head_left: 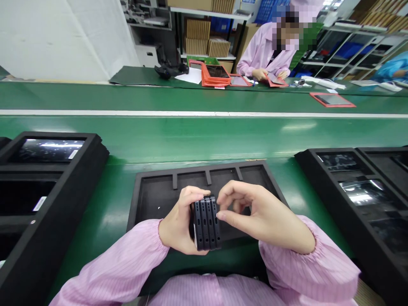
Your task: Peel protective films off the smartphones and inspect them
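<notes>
Your left hand (178, 223) is closed around a stack of four black phones (208, 225), above the near edge of the tray (159, 195) on the desk (111, 204). Your right hand (259, 212), half open and unladen, sits at the stack's right side; contact unconfirmed.

- Tray (153, 199) at the near edge of the worktop (204, 138)
- Phones (208, 223) in the left hand (177, 225), above it
- Filled trays (65, 193) left and right
- Tablets (214, 76) along the far edge
</notes>
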### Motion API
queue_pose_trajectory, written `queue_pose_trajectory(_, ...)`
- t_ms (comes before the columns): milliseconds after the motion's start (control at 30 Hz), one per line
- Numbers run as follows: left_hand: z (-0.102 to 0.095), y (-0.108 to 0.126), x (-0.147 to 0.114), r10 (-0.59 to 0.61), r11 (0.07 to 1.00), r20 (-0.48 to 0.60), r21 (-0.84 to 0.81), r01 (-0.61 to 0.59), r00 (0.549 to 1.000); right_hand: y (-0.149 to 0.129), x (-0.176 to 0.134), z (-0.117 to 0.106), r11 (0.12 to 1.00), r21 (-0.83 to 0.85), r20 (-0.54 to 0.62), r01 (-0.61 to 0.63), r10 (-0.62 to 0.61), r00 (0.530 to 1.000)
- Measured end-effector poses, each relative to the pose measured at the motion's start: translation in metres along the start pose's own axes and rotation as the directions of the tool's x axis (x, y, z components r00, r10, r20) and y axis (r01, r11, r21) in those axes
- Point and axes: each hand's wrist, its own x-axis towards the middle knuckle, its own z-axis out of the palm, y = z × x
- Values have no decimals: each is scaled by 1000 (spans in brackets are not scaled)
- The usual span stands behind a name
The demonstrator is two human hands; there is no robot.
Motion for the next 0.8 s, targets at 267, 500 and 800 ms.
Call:
queue_pose_trajectory(267,1,0,-1,15,1000,-5,-6,-15,1000,-2,0,-6,997,-66,93,-33,40,995)
queue_pose_trajectory(500,0,0,0,10,1000,6,26,-10,1000,-4,-1,-1,996,-90,58,-10,16,998)
queue_pose_trajectory(800,0,2,1,-5,1000,10,17,5,1000,-6,-9,2,962,-233,-16,144,-152,988)
